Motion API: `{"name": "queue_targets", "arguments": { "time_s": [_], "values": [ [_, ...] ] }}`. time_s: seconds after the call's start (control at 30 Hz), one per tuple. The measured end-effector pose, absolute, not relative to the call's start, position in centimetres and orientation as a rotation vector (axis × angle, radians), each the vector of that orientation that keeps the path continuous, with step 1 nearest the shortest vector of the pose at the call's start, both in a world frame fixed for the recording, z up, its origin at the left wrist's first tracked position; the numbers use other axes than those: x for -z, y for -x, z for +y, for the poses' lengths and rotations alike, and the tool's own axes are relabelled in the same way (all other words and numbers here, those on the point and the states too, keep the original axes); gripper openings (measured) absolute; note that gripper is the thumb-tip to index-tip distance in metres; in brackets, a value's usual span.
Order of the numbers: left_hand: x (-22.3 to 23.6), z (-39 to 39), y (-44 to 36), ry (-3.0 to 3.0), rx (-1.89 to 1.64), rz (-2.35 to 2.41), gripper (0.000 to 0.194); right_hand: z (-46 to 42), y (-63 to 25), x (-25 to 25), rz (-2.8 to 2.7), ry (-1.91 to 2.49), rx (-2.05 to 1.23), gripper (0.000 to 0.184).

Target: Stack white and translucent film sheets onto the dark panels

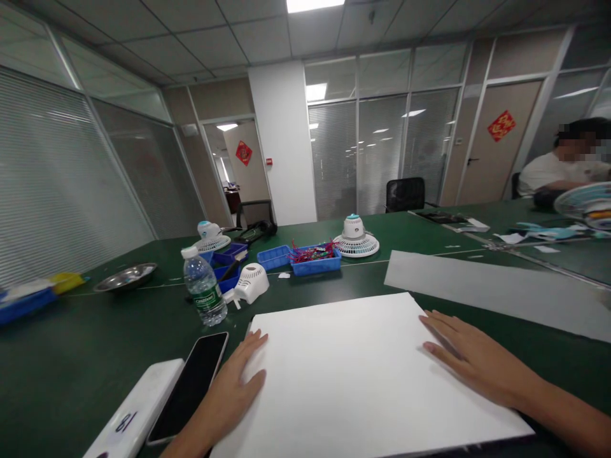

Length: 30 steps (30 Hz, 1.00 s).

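Note:
A large white sheet [344, 375] lies flat on the green table in front of me, with a dark edge showing beneath its near side. My left hand [233, 381] rests on the sheet's left border, thumb spread from the fingers. On the opposite border lies my right hand [468, 353], fingers stretched out and thumb apart. Neither hand holds anything. Just left of my left hand are a phone [193, 385] with a dark screen and a white box-like object [136, 410] marked "18". A water bottle [204, 287] stands beyond the phone.
Past the sheet are a white plastic housing [252, 283], a blue tray [316, 259] of red wires and a white fan part [356, 238]. A metal dish [126, 277] sits left. A long pale strip [496, 286] lies right. Another person [563, 162] sits far right.

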<state>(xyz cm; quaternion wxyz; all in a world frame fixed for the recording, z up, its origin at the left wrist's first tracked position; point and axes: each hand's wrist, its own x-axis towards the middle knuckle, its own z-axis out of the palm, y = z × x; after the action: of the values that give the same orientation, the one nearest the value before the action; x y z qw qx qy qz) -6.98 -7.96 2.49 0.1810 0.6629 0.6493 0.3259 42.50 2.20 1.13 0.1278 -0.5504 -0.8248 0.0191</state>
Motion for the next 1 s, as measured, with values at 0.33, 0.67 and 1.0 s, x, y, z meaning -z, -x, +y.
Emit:
{"name": "queue_targets", "arguments": {
  "time_s": [0.33,0.67,1.0],
  "values": [
    [-2.7,-8.0,6.8,-1.861,-0.911,1.880,0.053,2.1,-42.8,0.0,-2.502,1.524,-0.103,0.075],
    [-2.5,-7.8,6.7,-1.938,-0.861,1.909,0.048,-3.1,-38.6,-4.8,-2.803,0.821,-0.243,0.085],
    [-7.9,-11.9,3.7,-2.167,-0.404,1.413,0.082,-4.4,-36.4,-5.1,-2.911,0.745,-0.464,0.077]
  ]
}}
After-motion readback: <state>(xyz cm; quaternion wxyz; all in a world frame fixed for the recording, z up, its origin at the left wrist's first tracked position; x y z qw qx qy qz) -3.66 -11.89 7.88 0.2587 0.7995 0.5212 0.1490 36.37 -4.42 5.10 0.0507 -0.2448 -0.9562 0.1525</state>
